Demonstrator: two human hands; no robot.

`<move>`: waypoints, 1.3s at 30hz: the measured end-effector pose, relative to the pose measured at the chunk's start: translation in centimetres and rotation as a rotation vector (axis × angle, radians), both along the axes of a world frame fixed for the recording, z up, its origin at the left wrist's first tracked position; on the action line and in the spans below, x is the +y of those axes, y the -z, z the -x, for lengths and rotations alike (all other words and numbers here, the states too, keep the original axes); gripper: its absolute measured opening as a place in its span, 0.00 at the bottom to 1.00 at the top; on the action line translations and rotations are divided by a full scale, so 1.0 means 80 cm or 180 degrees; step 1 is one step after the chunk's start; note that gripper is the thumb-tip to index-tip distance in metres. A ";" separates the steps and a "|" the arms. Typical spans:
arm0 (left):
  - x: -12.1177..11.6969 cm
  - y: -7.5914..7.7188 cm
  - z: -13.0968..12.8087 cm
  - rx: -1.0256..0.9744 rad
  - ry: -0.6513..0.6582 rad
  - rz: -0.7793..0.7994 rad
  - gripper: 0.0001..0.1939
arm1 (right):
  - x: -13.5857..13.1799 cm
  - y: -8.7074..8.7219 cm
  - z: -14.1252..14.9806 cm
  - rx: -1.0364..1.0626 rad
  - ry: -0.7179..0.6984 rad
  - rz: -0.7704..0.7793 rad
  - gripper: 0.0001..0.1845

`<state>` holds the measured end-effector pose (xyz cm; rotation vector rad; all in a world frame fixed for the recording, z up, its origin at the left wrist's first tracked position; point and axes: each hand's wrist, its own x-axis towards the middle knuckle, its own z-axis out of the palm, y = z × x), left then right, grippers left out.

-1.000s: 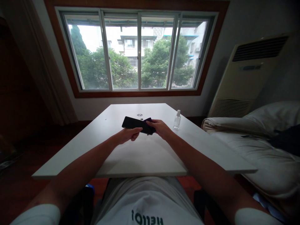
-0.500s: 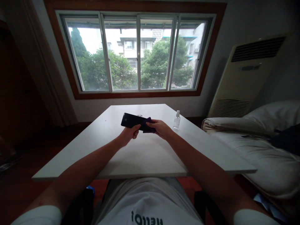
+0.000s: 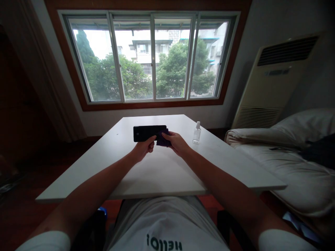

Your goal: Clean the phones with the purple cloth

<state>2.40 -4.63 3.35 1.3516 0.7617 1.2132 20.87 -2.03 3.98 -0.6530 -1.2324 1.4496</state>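
A black smartphone [image 3: 145,133] is held sideways above the middle of the white table, its back with a camera spot toward me. My left hand [image 3: 143,149] is closed on its lower edge, thumb lying on the back. In my right hand [image 3: 178,141] a dark purple cloth [image 3: 162,138] is pinched, folded over the lower right part of the phone. The right thumb presses on the cloth; the other right fingers are mostly hidden behind it.
To the right of my hands a clear spray bottle [image 3: 196,134] with a white cap stands upright on the white table [image 3: 167,177]. A pale sofa [image 3: 295,167] borders the right side. The window [image 3: 154,59] is beyond the far edge.
The phone has turned from a slant to nearly level. My right hand and the cloth have shifted slightly left and down along the phone's lower edge.
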 end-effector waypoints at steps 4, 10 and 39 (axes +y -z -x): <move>0.000 0.002 -0.002 0.0010 -0.0042 -0.0058 0.23 | 0.000 -0.006 -0.002 0.0154 0.0156 -0.0040 0.14; 0.019 0.006 0.018 0.0172 -0.0723 -0.0357 0.29 | 0.027 -0.009 -0.028 0.0132 0.0915 0.0263 0.08; 0.003 0.032 -0.004 0.3950 -0.0959 -0.3730 0.49 | 0.033 -0.002 -0.029 -0.0326 0.0897 0.0093 0.10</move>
